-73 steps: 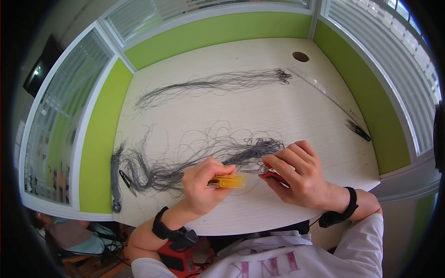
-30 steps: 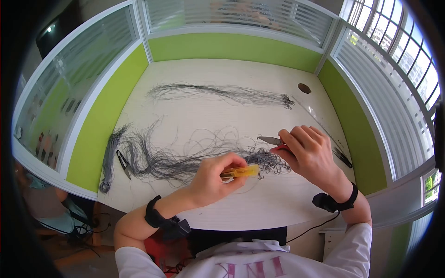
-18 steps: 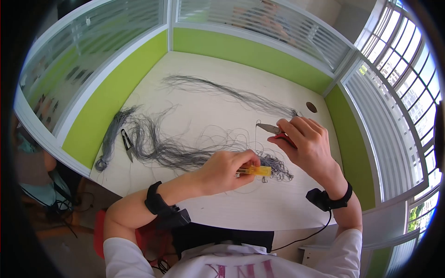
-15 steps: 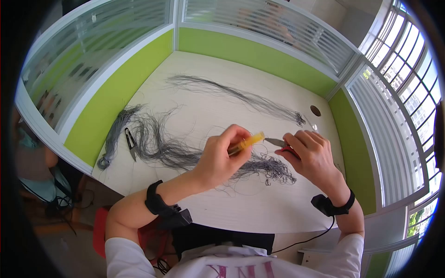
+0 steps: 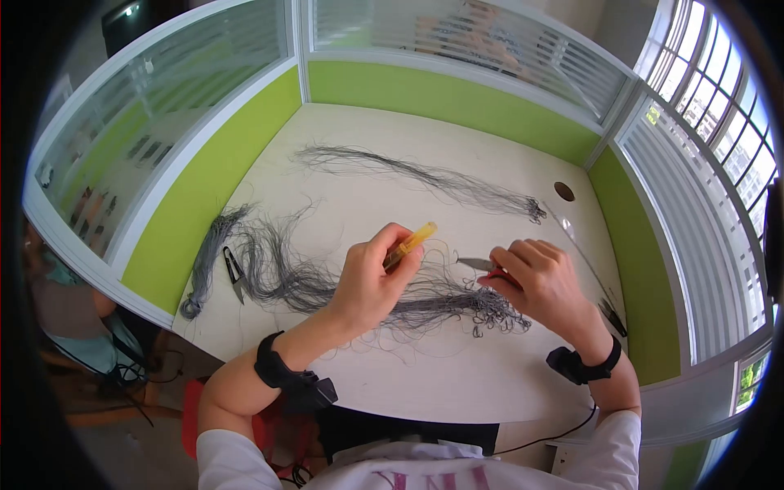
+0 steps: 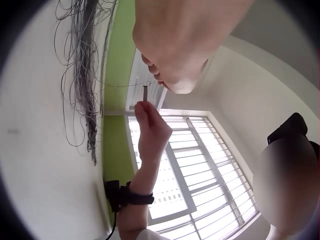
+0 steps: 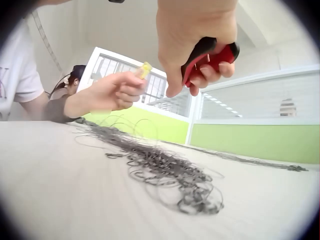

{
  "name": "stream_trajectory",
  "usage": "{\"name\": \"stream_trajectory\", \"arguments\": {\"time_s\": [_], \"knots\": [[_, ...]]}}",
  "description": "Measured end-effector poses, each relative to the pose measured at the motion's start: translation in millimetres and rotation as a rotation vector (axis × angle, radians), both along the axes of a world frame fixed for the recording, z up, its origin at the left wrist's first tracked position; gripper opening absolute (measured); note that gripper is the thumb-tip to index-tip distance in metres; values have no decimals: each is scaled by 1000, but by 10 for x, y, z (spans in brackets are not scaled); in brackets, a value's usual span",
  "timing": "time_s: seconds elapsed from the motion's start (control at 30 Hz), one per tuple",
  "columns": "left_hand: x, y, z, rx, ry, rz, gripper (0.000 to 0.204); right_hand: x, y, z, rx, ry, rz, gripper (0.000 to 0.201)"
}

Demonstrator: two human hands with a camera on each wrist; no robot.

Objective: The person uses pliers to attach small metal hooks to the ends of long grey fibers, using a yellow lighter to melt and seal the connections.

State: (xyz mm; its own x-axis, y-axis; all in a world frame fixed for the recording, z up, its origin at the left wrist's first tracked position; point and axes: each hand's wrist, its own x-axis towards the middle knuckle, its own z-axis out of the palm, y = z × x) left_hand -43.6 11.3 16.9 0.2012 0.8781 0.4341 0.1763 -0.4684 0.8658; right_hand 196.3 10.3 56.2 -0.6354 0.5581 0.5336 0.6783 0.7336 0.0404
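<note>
Grey line bundles [image 5: 425, 175] and black snips [image 5: 234, 273] lie on the tabletop [image 5: 457, 367]; left hand [image 5: 371, 278] grips a yellow tool [image 5: 411, 242], right hand [image 5: 543, 282] red-handled cutters [image 5: 486, 266]. Shirt letters [image 5: 425, 478] unreadable.

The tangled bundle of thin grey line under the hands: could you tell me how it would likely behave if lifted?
The tangled grey line would probably droop limply, since its strands lie in loose curls. Seemingly very light for its bulk. The looped ends look apt to snag, dragging neighbouring strands along.
</note>
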Motion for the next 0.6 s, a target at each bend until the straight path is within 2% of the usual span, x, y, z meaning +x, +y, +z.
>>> {"name": "stream_trajectory", "arguments": {"time_s": [0.07,0.1,0.13,0.2,0.23,0.27,0.33,0.37,0.43,0.47,0.53,0.57,0.6], "knots": [[-64,132,-40,-143,114,35,18,-84,-143,52,-31,1,97,26],[-35,124,-74,-76,249,25,16,-137,-166,96,-33,8,91,26],[7,101,-159,-77,261,16,16,-193,-174,136,-7,45,115,26],[89,41,-330,330,462,-168,15,-198,-100,140,17,101,124,26],[113,-31,-246,193,472,-283,18,-173,-7,105,46,120,79,26],[119,-67,-196,191,485,-294,18,-149,68,57,79,138,35,26],[109,-85,-119,150,234,-172,21,-106,101,-38,79,170,17,24],[77,-64,-87,154,241,-175,21,-92,75,-71,20,173,7,24],[3,-23,-46,-29,48,-94,22,-86,14,-137,-43,161,-15,24],[16,-14,-47,-28,54,-96,22,-92,-8,-162,-42,167,-17,24],[46,10,-68,-284,-239,-169,22,-111,-45,-208,-56,120,6,24],[44,31,-77,-286,-228,-174,22,-122,-56,-209,-41,112,7,25],[40,55,-86,-290,-174,-97,22,-124,-67,-201,-41,123,0,25]]}}
